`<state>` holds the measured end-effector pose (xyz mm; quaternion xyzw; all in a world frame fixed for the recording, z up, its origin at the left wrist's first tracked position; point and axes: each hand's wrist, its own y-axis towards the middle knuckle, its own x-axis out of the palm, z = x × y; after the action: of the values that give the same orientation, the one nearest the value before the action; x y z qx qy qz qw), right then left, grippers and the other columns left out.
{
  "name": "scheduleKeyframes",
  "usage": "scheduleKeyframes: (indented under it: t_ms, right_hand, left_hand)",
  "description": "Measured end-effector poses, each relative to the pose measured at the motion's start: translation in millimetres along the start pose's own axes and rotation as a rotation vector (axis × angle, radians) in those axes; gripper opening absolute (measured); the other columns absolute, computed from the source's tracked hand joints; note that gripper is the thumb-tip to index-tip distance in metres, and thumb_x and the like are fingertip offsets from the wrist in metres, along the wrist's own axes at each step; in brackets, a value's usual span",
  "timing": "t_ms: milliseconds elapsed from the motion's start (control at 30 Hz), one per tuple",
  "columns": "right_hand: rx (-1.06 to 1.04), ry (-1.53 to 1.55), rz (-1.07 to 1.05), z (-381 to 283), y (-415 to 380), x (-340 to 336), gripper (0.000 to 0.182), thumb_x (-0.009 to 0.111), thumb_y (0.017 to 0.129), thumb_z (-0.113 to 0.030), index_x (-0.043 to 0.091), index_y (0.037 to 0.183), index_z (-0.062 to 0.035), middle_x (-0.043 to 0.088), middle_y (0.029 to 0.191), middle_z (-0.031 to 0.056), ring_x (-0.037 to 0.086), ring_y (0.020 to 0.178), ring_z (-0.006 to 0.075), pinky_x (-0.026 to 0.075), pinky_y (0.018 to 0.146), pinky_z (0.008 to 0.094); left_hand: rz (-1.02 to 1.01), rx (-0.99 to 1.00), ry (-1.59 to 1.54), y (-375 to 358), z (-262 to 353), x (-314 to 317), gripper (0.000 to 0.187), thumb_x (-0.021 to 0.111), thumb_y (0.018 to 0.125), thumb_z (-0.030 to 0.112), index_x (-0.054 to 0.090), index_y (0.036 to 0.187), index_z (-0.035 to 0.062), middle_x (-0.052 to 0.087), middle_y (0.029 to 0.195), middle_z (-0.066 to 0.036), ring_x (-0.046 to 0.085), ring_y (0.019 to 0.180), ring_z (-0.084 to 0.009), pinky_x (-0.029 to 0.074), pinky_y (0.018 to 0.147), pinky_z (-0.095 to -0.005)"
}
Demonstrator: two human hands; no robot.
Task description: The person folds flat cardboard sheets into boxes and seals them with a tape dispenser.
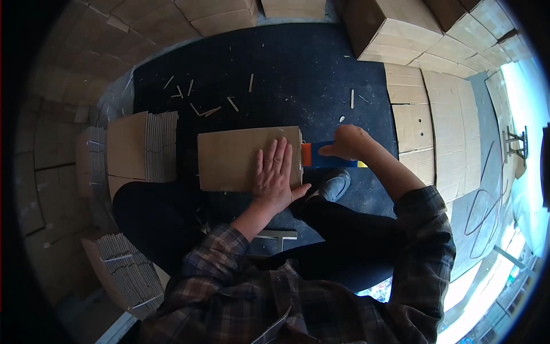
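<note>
My left hand [274, 179] lies flat on a brown cardboard block [226, 160], fingers spread and the thumb reaching past its right edge. The block rests on the dark floor in front of me, and its right side looks rough. In my closed right hand [349, 143] is a blue tool with an orange end [316, 155] and a bit of yellow near my wrist. Its orange end is right at the block's right edge. My fingers cover much of the tool, and I cannot tell its kind.
Strapped bundles of flattened cardboard [160, 146] stand at the left, with another bundle [129, 266] nearer me. Large cardboard boxes [398, 31] line the back. Flat cardboard sheets [452, 132] lie on the right. Several thin cardboard strips [251, 83] are scattered across the dark mat [298, 63]. My shoe [334, 186] is close to the block.
</note>
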<state>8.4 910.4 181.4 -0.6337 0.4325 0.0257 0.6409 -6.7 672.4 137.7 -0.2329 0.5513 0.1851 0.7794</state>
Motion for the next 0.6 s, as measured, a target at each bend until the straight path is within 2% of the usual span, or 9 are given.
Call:
scheduleKeyframes:
  t_ms: [167, 300, 367, 467, 500, 567, 600]
  right_hand:
    - [-0.013, -0.1, -0.03, -37.6, -12.9, -26.2, 0.05, 0.065, 0.079, -0.045, 0.069, 0.11, -0.0061, 0.068, 0.107, 0.0162, 0.066, 0.101, 0.031, 0.052, 0.086, 0.0381]
    - [-0.014, -0.12, -0.005, -37.3, -12.3, -27.4, 0.046, 0.064, 0.08, -0.041, 0.069, 0.112, -0.008, 0.067, 0.111, 0.0148, 0.065, 0.104, 0.0306, 0.052, 0.087, 0.0385]
    - [-0.002, -0.147, -0.092, -37.6, -5.3, -28.2, 0.046, 0.063, 0.08, -0.039, 0.068, 0.113, -0.0076, 0.067, 0.113, 0.015, 0.064, 0.107, 0.0309, 0.051, 0.088, 0.0386]
    - [0.025, -0.139, -0.03, -46.8, 6.9, -3.3, 0.042, 0.062, 0.081, -0.034, 0.068, 0.113, -0.0074, 0.066, 0.117, 0.0143, 0.063, 0.11, 0.0306, 0.051, 0.09, 0.0398]
    - [0.058, -0.134, 0.025, -50.6, 20.8, 22.3, 0.038, 0.06, 0.083, -0.028, 0.068, 0.114, -0.0076, 0.064, 0.12, 0.0141, 0.062, 0.113, 0.0308, 0.051, 0.091, 0.0416]
    - [0.053, -0.157, 0.088, -57.0, 35.6, 53.8, 0.036, 0.058, 0.085, -0.034, 0.07, 0.108, -0.0085, 0.067, 0.114, 0.0152, 0.064, 0.108, 0.0303, 0.053, 0.086, 0.0385]
    - [0.064, -0.155, 0.071, -57.0, 42.7, 64.6, 0.031, 0.057, 0.086, -0.027, 0.07, 0.109, -0.0097, 0.066, 0.116, 0.0138, 0.063, 0.11, 0.0293, 0.053, 0.087, 0.0388]
  left_hand:
    - [-0.005, -0.015, -0.014, 0.6, 1.3, -4.7, 0.111, 0.065, 0.075, 0.063, 0.012, 0.15, -0.0005, 0.008, 0.158, -0.016, 0.001, 0.147, -0.0301, 0.0, 0.117, -0.0508]
    - [0.048, -0.014, -0.033, -0.1, 0.6, -2.4, 0.111, 0.066, 0.074, 0.061, 0.013, 0.15, 0.0001, 0.01, 0.157, -0.015, 0.003, 0.147, -0.0294, 0.0, 0.117, -0.0507]
    - [0.055, -0.009, -0.05, 0.0, 0.7, -2.5, 0.112, 0.069, 0.072, 0.059, 0.013, 0.149, -0.0004, 0.008, 0.158, -0.015, 0.004, 0.147, -0.0292, 0.0, 0.118, -0.0492]
    - [0.064, -0.007, -0.05, 0.6, 0.5, -2.6, 0.112, 0.068, 0.072, 0.059, 0.013, 0.149, -0.0005, 0.009, 0.158, -0.015, 0.004, 0.147, -0.0292, 0.0, 0.118, -0.0493]
    - [0.074, 0.002, -0.049, 0.4, -0.1, -1.9, 0.112, 0.068, 0.073, 0.059, 0.013, 0.149, -0.0008, 0.01, 0.158, -0.015, 0.004, 0.147, -0.029, 0.0, 0.117, -0.0493]
    - [0.084, 0.008, -0.055, -0.8, -2.3, 1.4, 0.111, 0.067, 0.073, 0.06, 0.014, 0.149, -0.0009, 0.01, 0.157, -0.015, 0.004, 0.147, -0.0289, -0.001, 0.117, -0.0497]
    - [0.065, 0.0, -0.064, -0.7, -1.0, -1.8, 0.111, 0.067, 0.073, 0.06, 0.013, 0.149, -0.0007, 0.01, 0.158, -0.015, 0.003, 0.147, -0.0288, -0.001, 0.117, -0.0501]
